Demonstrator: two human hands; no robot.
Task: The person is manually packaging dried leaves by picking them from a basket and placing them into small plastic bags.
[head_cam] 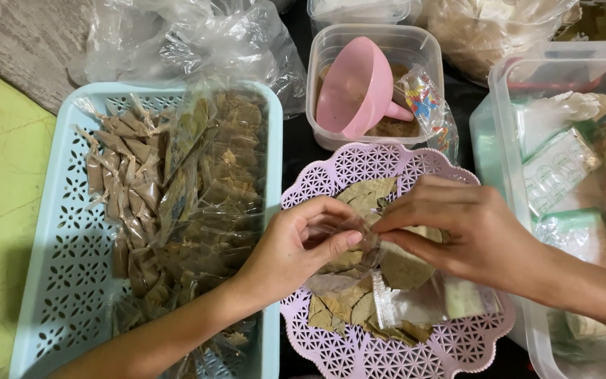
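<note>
Above the lilac tray (331,175), left hand (296,245) and right hand (457,231) pinch one clear pouch (348,235); packed pouches (198,182) fill the blue basket (64,231) beside it, loose dried leaves (366,196) remain.

Glossy clear plastic pouch (359,242) – dry, matt leaves (369,196); perforated smooth plastic tray (401,165) – shiny pink plastic funnel (355,88).
</note>
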